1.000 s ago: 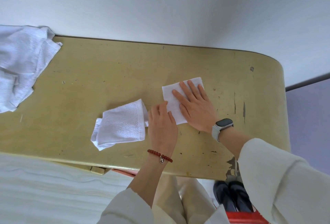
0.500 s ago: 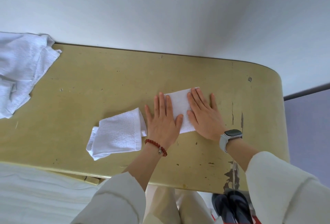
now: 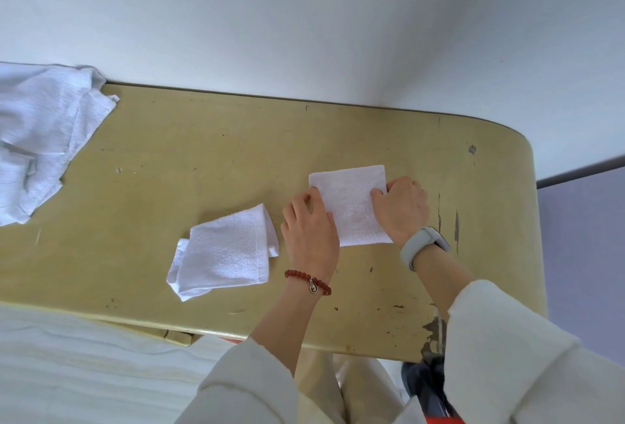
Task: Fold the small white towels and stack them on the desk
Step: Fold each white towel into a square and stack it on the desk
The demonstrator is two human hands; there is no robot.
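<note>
Left hand [image 3: 309,234] and right hand [image 3: 400,208] moved off folded towel [image 3: 350,207], now gripping its sides

Left hand [image 3: 310,230]: lying knuckles-up, fingers curling at the folded towel's [image 3: 350,205] left edge, beaded bracelet on wrist. Right hand [image 3: 400,208]: gripping its right edge, thumb on top, watch on wrist.

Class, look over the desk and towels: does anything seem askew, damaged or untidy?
Yes. The loosely folded towel lies crooked, with a corner poking out at its lower left. The desk has chipped, peeling finish near its front right edge.
</note>
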